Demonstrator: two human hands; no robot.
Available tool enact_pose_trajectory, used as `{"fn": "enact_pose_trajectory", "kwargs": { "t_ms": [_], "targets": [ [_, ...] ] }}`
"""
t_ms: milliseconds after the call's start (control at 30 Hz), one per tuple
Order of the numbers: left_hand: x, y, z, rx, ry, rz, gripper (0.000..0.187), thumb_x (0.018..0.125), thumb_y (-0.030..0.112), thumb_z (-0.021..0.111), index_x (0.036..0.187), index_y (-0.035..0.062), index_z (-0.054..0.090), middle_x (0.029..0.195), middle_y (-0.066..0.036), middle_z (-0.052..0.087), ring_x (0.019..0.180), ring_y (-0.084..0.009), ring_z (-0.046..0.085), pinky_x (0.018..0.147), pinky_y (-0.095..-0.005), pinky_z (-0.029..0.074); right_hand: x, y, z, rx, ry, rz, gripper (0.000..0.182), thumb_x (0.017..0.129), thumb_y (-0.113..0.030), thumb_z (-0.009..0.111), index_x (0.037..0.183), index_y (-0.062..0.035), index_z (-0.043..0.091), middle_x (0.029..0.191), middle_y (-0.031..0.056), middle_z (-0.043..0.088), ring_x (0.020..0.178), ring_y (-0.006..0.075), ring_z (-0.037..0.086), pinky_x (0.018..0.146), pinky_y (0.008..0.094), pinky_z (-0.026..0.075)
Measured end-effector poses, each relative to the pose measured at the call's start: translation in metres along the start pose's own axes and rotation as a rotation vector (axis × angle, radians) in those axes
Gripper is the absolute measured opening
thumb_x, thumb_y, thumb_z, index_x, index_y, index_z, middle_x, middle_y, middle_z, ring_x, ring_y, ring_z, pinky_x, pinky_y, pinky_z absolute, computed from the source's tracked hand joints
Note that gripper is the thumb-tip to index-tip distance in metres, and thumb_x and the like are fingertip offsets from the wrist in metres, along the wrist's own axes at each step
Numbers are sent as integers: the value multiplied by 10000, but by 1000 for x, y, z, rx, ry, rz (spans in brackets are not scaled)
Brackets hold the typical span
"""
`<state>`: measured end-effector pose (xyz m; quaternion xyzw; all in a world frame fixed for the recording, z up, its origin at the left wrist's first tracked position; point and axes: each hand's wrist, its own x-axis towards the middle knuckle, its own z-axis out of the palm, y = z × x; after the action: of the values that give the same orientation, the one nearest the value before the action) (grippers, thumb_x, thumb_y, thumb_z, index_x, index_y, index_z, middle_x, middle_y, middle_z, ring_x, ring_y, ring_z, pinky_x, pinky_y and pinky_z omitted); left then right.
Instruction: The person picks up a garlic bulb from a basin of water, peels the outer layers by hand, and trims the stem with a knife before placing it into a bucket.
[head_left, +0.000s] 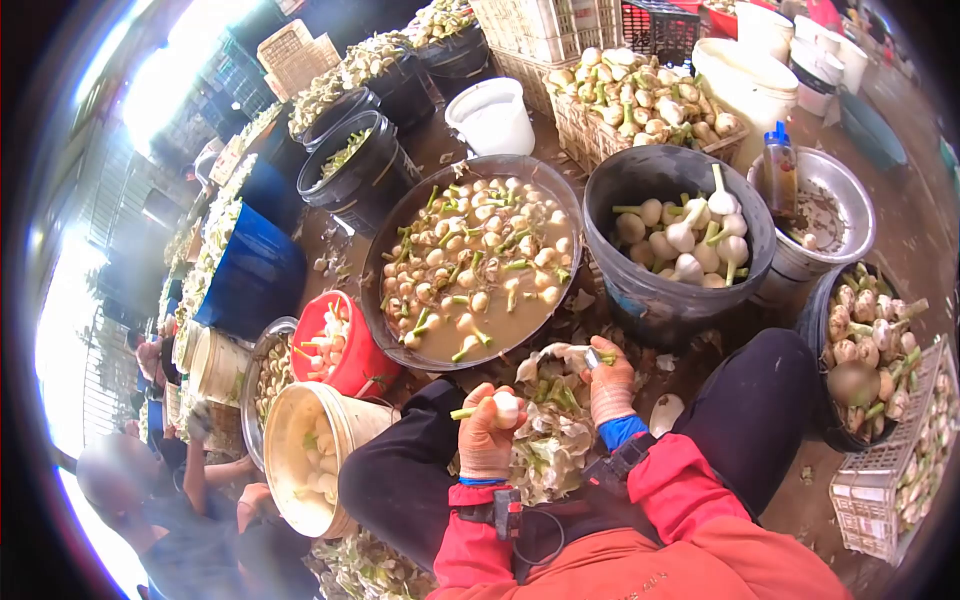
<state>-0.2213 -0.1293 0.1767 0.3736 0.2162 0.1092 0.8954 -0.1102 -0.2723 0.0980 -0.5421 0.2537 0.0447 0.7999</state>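
My left hand (487, 435), in a pinkish glove, grips a white peeled onion bulb (506, 406) with a short green stalk pointing left. My right hand (610, 382), also gloved, holds a small knife (590, 356) with a strip of white peel hanging at it, just right of and above the bulb. Between my knees lies a heap of peelings and green trimmings (552, 440). Red sleeves and black trousers frame both hands.
A wide metal basin (395, 235) of murky water with floating bulbs sits ahead. A dark bucket (610, 285) of trimmed bulbs stands right of it, a red bucket (362, 365) and a white bucket (285, 470) to the left. Crates of unpeeled onions (880, 480) line the right. Another person (150, 500) sits at lower left.
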Motion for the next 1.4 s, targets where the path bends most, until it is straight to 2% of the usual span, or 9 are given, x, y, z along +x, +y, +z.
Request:
{"fn": "enact_pose_trajectory", "kwargs": {
  "t_ms": [167,367,633,767,967,1167,1233,1300,1400],
  "targets": [
    [4,5,-1,-151,90,65,235,874,258,609,950,37,593,1032,-144,632,949,-302,623,781,-405,560,1,-11,0,240,61,-13,314,796,79,514,1016,-82,669,977,20,645,775,123,596,610,254,486],
    [5,16,10,-427,-15,70,420,902,472,484,970,77,609,1007,-158,639,869,-293,632,690,-375,552,-40,-1,2,-897,-808,-554,353,767,-105,633,1118,-136,617,1096,128,624,1004,263,595,873,315,449],
    [11,48,-2,-439,-200,143,374,884,441,524,1073,120,557,936,-114,591,643,-180,556,472,-256,433,-61,-30,12,-752,-836,-262,417,755,-68,591,1170,-98,569,1097,139,612,1025,270,585,871,326,458],
    [5,135,-7,-923,-213,640,924,804,656,462,1306,-105,314,1215,-234,522,1040,-275,577,841,-382,528,-54,-9,14,-790,-871,-160,474,713,-20,529,1178,-107,561,1142,145,596,1037,290,579,872,344,456],
    [119,115,11,-60,-138,452,573,870,473,537,1227,27,499,1030,-99,596,877,-198,581,798,-356,515,-51,14,24,-769,-914,-166,432,739,-57,553,1169,-90,569,1095,137,624,1016,292,592,881,338,461],
    [236,31,-66,2010,-147,-176,428,749,232,636,1165,139,597,1112,-127,627,1009,-279,605,877,-337,477,-41,21,27,-762,-870,-80,414,747,-70,554,1160,-96,575,1095,136,624,1010,285,595,873,343,462],
    [249,19,-91,2104,-261,-37,491,701,240,656,1183,177,588,1142,-163,603,1063,-315,576,910,-373,463,-35,26,27,-776,-847,-85,422,740,-56,546,1159,-98,575,1097,138,622,1012,284,594,874,342,461],
    [252,18,-74,2193,-412,-451,500,695,236,661,1186,179,586,1138,-168,603,1057,-316,580,915,-377,459,-34,25,28,-757,-845,-79,434,732,-39,537,1161,-101,573,1097,141,621,1014,284,592,875,341,461],
    [242,20,-36,2232,-324,-446,468,687,238,663,1139,131,605,1096,-181,619,1045,-327,583,905,-383,464,-34,27,29,-729,-840,-81,446,722,-22,531,1158,-103,575,1095,143,621,1015,285,592,877,336,460]
  ]
}}
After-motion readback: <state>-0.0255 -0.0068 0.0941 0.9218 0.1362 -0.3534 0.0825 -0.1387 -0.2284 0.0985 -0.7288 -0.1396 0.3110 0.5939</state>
